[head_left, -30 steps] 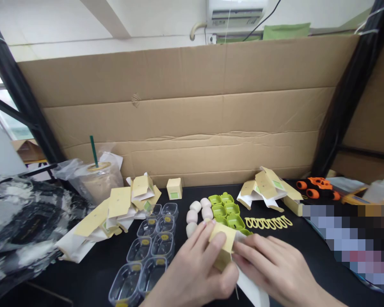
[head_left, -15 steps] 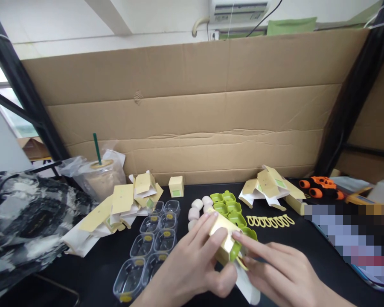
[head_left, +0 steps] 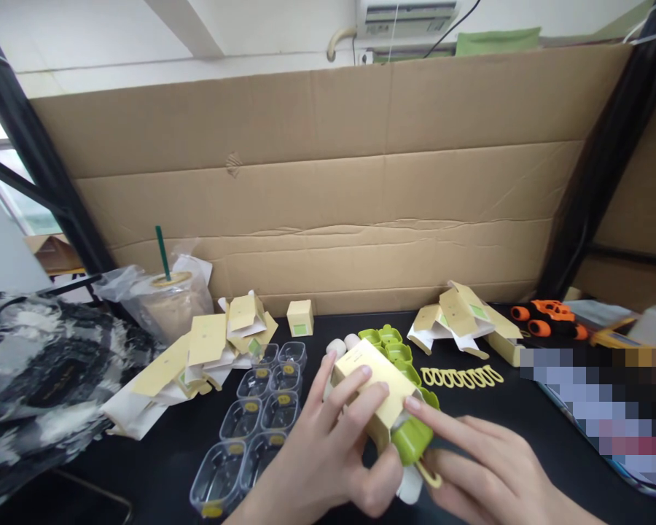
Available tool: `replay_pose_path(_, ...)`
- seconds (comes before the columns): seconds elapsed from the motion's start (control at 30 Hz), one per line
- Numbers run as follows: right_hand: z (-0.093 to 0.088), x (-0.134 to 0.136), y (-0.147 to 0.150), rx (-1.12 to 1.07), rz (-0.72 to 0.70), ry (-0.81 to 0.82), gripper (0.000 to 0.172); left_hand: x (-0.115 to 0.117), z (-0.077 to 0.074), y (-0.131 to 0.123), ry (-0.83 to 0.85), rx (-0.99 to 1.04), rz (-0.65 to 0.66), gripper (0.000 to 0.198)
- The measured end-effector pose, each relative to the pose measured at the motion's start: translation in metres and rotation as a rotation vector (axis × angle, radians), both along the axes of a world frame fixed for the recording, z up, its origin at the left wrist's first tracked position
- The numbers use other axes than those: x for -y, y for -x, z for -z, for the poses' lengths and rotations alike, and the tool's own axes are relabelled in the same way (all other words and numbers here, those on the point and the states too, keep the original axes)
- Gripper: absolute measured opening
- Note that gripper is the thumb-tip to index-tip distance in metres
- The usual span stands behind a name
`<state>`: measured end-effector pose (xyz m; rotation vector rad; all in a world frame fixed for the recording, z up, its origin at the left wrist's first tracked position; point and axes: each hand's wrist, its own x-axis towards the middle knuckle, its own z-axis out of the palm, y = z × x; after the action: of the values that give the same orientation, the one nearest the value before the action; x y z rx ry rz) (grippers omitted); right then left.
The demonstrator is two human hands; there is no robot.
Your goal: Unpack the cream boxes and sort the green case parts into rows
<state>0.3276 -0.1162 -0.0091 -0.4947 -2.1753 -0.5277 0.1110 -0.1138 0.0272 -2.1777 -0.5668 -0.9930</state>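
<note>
My left hand (head_left: 355,437) is wrapped round a pale yellow carton (head_left: 380,379), fingers over its top and thumb below. A green plastic cup (head_left: 412,440) sticks partly out of the carton's open end, with a cream ring (head_left: 429,472) hanging at its underside. My right hand (head_left: 481,463) grips at that cup, its index fingertip against the carton's edge; its other fingers are partly hidden. A white carton flap (head_left: 410,487) hangs below. Behind the carton stands a row of green cups (head_left: 399,354), with white rounded pieces (head_left: 336,348) left of them.
Clear plastic containers (head_left: 242,418) stand in two columns at left. Cream rings (head_left: 462,377) lie in a row at right. Flattened cartons (head_left: 208,339) (head_left: 459,317), an upright box (head_left: 300,319), an orange toy car (head_left: 552,319), a bagged drink (head_left: 175,306) and cardboard (head_left: 328,189) surround them.
More of the green cup shows outside the carton's end, and the ring hangs lower. The carton's printed top shows more fully, with my left fingers spread differently on it.
</note>
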Motion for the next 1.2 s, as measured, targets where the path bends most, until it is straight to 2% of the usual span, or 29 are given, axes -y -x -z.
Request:
replay_pose_path(0.13,-0.010,0.001,0.004,0.048,0.048,-0.081,0.023,0.000,0.000,-0.002,0.003,0.025,-0.022,0.022)
replay_pose_path(0.33,-0.006,0.001,0.003,0.057,0.034,-0.007,0.026,-0.001,0.001,0.001,-0.023,0.010,0.008,0.028)
replay_pose_path(0.4,-0.004,0.001,0.005,0.002,-0.021,0.105,0.030,-0.003,0.000,0.004,-0.001,-0.013,-0.013,0.027)
replay_pose_path(0.53,-0.007,0.002,0.007,-0.212,-0.098,0.462,0.041,-0.009,0.000,0.012,0.221,-0.018,-0.019,0.028)
replay_pose_path(0.63,-0.014,0.000,-0.001,-0.377,-0.088,0.687,0.037,-0.012,-0.001,0.015,0.251,-0.020,-0.009,0.039)
replay_pose_path(0.7,-0.020,-0.002,-0.011,-0.424,-0.068,0.803,0.030,-0.013,-0.001,0.015,0.240,-0.027,-0.031,0.039)
replay_pose_path(0.83,-0.031,-0.007,-0.024,-0.349,0.000,0.913,0.024,-0.013,0.002,0.012,0.290,-0.020,-0.023,0.036)
replay_pose_path(0.93,-0.034,-0.011,-0.028,-0.382,0.068,0.883,0.027,-0.015,0.004,0.014,0.320,-0.009,-0.021,0.038)
replay_pose_path(1.03,-0.038,-0.012,-0.034,-0.366,0.135,0.862,0.028,-0.017,0.002,0.019,0.308,0.045,-0.071,0.039)
replay_pose_path(1.1,-0.042,-0.009,-0.037,-0.206,0.140,0.895,0.027,-0.018,-0.001,0.022,0.296,0.101,-0.096,0.042)
replay_pose_path(1.2,-0.044,-0.003,-0.035,0.092,0.060,1.017,0.022,-0.018,-0.003,0.023,0.301,0.159,-0.091,0.045)
